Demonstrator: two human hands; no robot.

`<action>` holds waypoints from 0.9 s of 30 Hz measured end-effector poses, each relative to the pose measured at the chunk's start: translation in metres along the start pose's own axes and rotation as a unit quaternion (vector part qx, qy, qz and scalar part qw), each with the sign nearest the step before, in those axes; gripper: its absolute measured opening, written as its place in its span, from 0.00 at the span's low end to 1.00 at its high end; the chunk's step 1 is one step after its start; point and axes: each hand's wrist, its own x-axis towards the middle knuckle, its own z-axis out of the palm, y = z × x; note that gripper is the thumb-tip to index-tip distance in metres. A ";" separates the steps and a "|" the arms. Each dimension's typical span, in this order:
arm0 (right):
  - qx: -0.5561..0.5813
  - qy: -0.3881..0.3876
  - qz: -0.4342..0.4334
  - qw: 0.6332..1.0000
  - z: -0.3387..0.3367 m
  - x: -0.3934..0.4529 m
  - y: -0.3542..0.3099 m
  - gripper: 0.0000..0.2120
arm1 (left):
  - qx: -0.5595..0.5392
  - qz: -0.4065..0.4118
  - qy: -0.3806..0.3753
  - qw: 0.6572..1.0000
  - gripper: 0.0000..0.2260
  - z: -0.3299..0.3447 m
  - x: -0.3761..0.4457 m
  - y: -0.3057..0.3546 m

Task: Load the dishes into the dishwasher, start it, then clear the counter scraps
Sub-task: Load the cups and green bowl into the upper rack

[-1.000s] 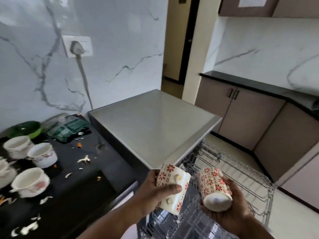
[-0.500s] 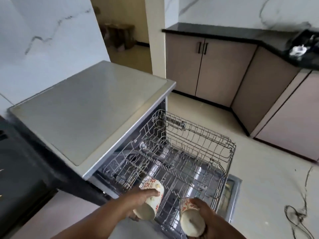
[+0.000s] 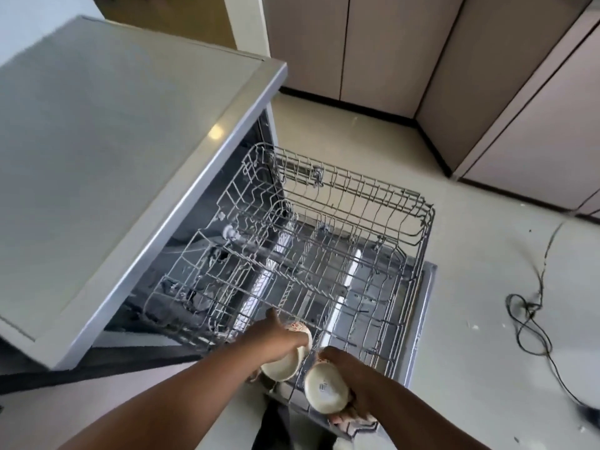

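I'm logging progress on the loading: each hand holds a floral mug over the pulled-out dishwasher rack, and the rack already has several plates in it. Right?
Not quite. The head view shows the rack holds no plates. The rest stands: the left hand and right hand each hold a mug over it.

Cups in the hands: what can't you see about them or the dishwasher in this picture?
Head view only:
- Left cup: pattern mostly hidden by the left hand.
- Right cup: only its base shows; the right hand covers the sides.
- Dishwasher controls: none visible.
- Rack wires: blurred, compartments unclear.
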 end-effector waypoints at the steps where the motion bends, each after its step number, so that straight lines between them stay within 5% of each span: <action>1: 0.005 0.010 0.002 1.000 0.000 0.006 0.001 0.25 | 0.017 0.000 -0.005 1.000 0.48 0.002 0.007 0.000; 9: 0.021 0.018 0.003 1.000 -0.007 0.023 0.001 0.22 | 0.068 0.012 0.020 0.997 0.42 0.022 0.043 -0.006; 17: -0.039 0.097 -0.045 0.994 -0.009 0.010 0.000 0.33 | 0.107 0.037 0.024 0.993 0.40 0.026 0.045 -0.013; 27: -0.375 0.249 -0.175 0.876 -0.021 -0.033 -0.026 0.29 | -0.027 0.087 0.061 0.994 0.28 0.005 0.023 -0.042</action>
